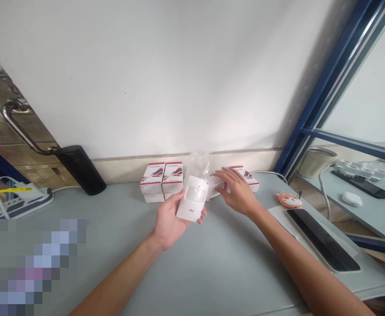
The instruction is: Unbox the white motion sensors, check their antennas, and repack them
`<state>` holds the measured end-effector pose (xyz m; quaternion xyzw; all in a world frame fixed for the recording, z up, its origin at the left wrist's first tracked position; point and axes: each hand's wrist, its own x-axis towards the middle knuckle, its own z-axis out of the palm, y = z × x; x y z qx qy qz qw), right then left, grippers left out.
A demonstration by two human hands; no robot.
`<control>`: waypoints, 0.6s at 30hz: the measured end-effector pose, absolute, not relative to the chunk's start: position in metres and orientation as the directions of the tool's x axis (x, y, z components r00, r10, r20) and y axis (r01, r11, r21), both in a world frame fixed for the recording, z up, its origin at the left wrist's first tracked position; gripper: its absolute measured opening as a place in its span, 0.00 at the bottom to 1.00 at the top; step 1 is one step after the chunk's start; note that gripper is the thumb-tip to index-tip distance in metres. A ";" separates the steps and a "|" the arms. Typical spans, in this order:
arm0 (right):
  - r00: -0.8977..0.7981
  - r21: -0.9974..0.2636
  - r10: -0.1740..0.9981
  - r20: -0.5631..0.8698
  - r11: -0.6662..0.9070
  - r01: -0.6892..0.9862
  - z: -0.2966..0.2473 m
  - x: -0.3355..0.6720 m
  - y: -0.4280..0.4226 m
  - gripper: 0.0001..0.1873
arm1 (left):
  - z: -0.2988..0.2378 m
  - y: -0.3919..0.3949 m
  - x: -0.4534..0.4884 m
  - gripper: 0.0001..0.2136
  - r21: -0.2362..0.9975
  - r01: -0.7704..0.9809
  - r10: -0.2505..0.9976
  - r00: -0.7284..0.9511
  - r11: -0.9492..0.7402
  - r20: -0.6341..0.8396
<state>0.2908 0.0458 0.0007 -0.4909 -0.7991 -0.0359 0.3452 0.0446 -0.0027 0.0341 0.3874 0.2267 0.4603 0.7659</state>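
A white motion sensor (193, 204) lies face up in my left hand (170, 219), its fingers closed around the casing. A clear plastic bag (199, 163) stands up from the sensor's far end. Just to the right, my right hand (238, 188) has its fingers over the top of a white and red box (216, 192) and its thumb at the near side. That box is partly hidden by the hand and the sensor. Behind the right hand, another white and red box (250, 177) shows only in part.
Left of the sensor stand two matching boxes (152, 180) (173, 179) side by side. A black cylinder (82, 169) is farther left by the wall. At right lie an orange animal-shaped case (289, 200) and a black phone-like slab (324, 239); a blue-framed mirror (350, 175) rises beyond them.
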 end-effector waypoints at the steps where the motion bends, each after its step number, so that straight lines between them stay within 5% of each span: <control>1: -0.265 -0.290 0.755 0.600 0.513 0.808 0.002 0.292 0.046 0.23 | 0.034 -0.003 0.045 0.18 0.816 -0.511 0.881 0.474 0.270 0.005; 3: -0.198 -0.367 0.756 0.624 0.507 0.780 0.006 0.289 0.042 0.25 | 0.035 -0.005 0.046 0.18 0.849 -0.464 0.883 0.469 0.251 -0.005; 6: -0.077 -0.660 0.826 0.558 0.499 0.562 0.017 0.277 0.031 0.25 | 0.033 -0.007 0.048 0.19 0.893 -0.399 0.885 0.465 0.208 0.002; 9: -0.294 -0.888 0.896 0.332 0.402 0.223 0.026 0.271 0.021 0.30 | 0.025 -0.008 0.051 0.19 0.916 -0.362 0.881 0.472 0.174 0.020; 12: -0.544 -0.959 0.827 0.143 0.251 0.129 0.028 0.276 0.020 0.32 | 0.012 -0.009 0.055 0.21 0.931 -0.312 0.878 0.479 0.189 -0.018; 18: -0.584 -0.976 0.808 0.072 0.179 0.127 0.030 0.295 0.028 0.26 | -0.007 -0.002 0.061 0.23 0.991 -0.120 0.889 0.457 0.062 0.000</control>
